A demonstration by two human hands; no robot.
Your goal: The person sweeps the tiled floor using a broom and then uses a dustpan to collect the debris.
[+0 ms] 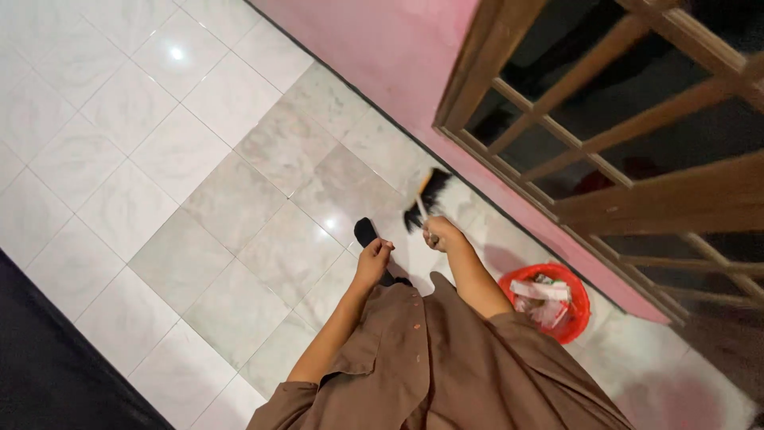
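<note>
I see the right hand (pixel 442 234) closed around a small broom (pixel 426 199), its black bristles above the tiled floor (pixel 183 183). The left hand (pixel 374 256) grips a black dustpan handle (pixel 365 232) beside it.

Black-bristled broom (pixel 428 199), red basket (pixel 574 299), pink wall (pixel 382 48) — white marbled tiles (pixel 183 159), brown window frame (pixel 637 191).

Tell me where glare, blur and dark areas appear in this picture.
Head view: glare spots shine on the floor tiles; the broom in the right hand is blurred by motion; the left hand holds a dark object too dim to identify; behind the wooden frame it is almost black; the red basket stays sharp.
</note>
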